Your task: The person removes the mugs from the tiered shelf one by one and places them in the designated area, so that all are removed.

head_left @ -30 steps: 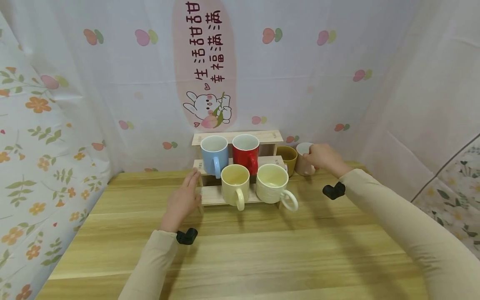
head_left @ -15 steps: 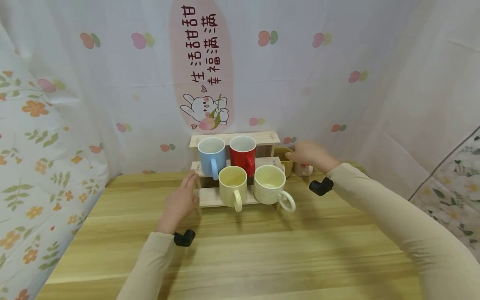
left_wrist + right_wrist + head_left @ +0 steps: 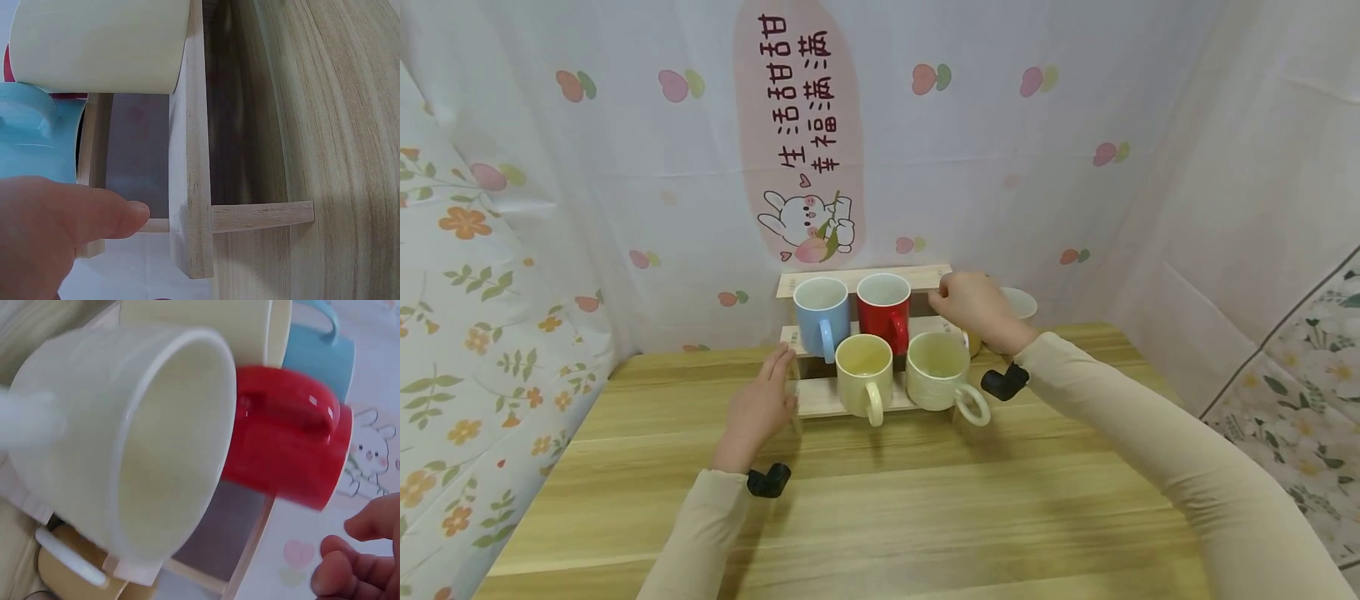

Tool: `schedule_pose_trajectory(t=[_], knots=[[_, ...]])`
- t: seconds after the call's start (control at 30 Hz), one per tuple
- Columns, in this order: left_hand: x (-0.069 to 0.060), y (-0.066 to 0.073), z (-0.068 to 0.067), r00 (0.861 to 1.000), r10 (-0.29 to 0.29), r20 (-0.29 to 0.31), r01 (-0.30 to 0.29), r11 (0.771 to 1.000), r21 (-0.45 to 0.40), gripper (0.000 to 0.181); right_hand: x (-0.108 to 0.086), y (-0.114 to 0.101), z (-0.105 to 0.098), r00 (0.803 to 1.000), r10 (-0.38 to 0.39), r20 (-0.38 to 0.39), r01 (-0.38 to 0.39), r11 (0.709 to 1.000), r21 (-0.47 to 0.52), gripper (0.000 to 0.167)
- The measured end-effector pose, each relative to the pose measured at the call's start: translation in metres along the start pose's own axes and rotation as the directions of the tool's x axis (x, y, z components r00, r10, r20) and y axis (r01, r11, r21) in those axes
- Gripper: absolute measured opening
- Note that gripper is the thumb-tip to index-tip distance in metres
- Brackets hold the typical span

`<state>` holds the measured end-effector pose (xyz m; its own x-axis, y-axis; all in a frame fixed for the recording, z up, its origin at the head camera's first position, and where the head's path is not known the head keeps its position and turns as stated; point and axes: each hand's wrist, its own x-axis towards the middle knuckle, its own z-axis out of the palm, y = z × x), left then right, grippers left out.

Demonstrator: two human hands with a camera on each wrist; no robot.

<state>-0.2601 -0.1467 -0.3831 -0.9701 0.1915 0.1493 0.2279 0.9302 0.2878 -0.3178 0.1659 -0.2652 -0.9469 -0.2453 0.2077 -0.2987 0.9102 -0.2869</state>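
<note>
A stepped wooden rack holds a blue mug and a red mug on its middle shelf. Below them, on the lowest shelf, stand a yellow mug and a cream mug with a ring handle. My left hand rests against the rack's left end, fingers extended; its thumb shows beside the shelf in the left wrist view. Over the rack's right end hovers my right hand, holding nothing. The right wrist view shows its fingers loosely bent, apart from the red mug.
Right of the rack stands a pale mug, partly behind my right hand. A mustard mug is mostly hidden there. The wooden table stretches in front, and a printed curtain hangs behind.
My right hand has moved left, from the pale mug past the mustard mug to the rack's right end. The left hand has stayed at the rack's left end.
</note>
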Motion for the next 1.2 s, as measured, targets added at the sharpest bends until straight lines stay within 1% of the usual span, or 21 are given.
schedule_pose_trajectory(t=[0.1, 0.17, 0.27, 0.37, 0.43, 0.5, 0.6, 0.67, 0.8, 0.97, 1.07, 1.2], knots=[[-0.002, 0.000, 0.000, 1.000, 0.002, -0.003, -0.002, 1.000, -0.002, 0.069, 0.000, -0.008, 0.004, 0.998, -0.033, -0.046, 0.033, 0.999, -0.005, 0.034], [-0.002, 0.000, 0.000, 1.000, -0.001, 0.003, 0.001, 1.000, -0.005, 0.070, -0.001, -0.013, 0.006, 0.997, -0.055, -0.061, 0.054, 0.998, -0.020, 0.032], [-0.003, 0.000, 0.000, 1.000, -0.011, 0.016, 0.011, 1.000, -0.005, 0.070, -0.004, -0.019, 0.012, 0.997, -0.061, -0.038, 0.061, 0.998, -0.019, 0.032], [-0.003, -0.001, 0.001, 1.000, -0.016, 0.020, 0.016, 1.000, -0.002, 0.070, -0.005, -0.022, 0.019, 0.998, -0.067, -0.002, 0.067, 0.997, -0.031, 0.036], [-0.003, -0.001, 0.002, 1.000, -0.019, 0.019, 0.019, 1.000, -0.002, 0.070, -0.006, -0.025, 0.024, 0.998, -0.065, 0.015, 0.065, 0.998, -0.019, 0.039], [-0.004, -0.002, 0.003, 1.000, -0.021, 0.020, 0.021, 1.000, -0.003, 0.070, -0.005, -0.028, 0.028, 0.998, -0.067, 0.017, 0.067, 0.998, -0.005, 0.042], [-0.003, -0.002, 0.005, 1.000, -0.018, 0.015, 0.018, 1.000, -0.010, 0.070, -0.004, -0.032, 0.034, 0.999, -0.049, 0.018, 0.048, 0.998, 0.028, 0.046], [-0.003, -0.001, 0.005, 1.000, -0.014, 0.005, 0.014, 1.000, -0.015, 0.070, -0.003, -0.035, 0.038, 0.999, -0.038, 0.011, 0.038, 0.999, 0.026, 0.047], [-0.001, 0.000, 0.004, 1.000, -0.013, -0.001, 0.013, 0.999, -0.034, 0.070, 0.000, -0.038, 0.046, 1.000, -0.019, -0.021, 0.019, 1.000, -0.003, 0.044], [0.000, 0.000, 0.003, 1.000, -0.019, 0.016, 0.019, 0.999, -0.040, 0.071, -0.001, -0.039, 0.053, 0.998, 0.003, -0.061, -0.002, 1.000, 0.022, 0.037], [0.000, -0.001, 0.002, 1.000, -0.019, 0.015, 0.019, 0.999, -0.037, 0.071, -0.002, -0.040, 0.056, 0.995, -0.010, -0.101, 0.014, 0.999, 0.035, 0.036], [0.000, -0.002, 0.002, 1.000, -0.015, 0.005, 0.015, 0.999, -0.037, 0.070, -0.003, -0.040, 0.061, 0.985, -0.043, -0.169, 0.050, 0.998, 0.038, 0.037]])
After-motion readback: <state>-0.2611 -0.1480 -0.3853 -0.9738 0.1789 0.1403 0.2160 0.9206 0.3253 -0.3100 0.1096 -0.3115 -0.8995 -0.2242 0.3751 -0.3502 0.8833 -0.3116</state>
